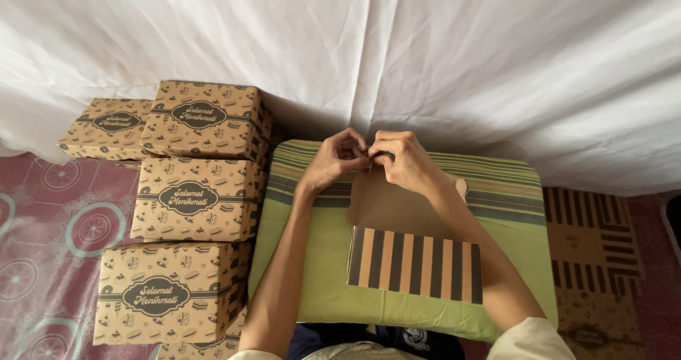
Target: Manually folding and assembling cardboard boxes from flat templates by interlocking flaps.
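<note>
Pinching the far edge of a half-folded box (404,239), both hands meet at the middle of the scene. The left hand (333,160) has its fingers curled shut on the cardboard at the box's far rim, and the right hand (401,160) grips the same rim just beside it, fingertips touching or nearly touching those of the left; the exact bit of cardboard between them is too small to make out. The box lies on a green striped cushion (312,275), its near wall showing black and tan stripes and its plain brown inside facing up between the forearms. A rounded tab of the box shows just right of the right wrist.

Left of the cushion, finished boxes (195,197) stand stacked in a row running from near to far, each brown with a dark oval label on its lid. One more sits further left at the far end. Right of the cushion, flat cardboard (592,246) lies on the patterned red mat (50,225). White cloth (425,48) hangs across the far side.
</note>
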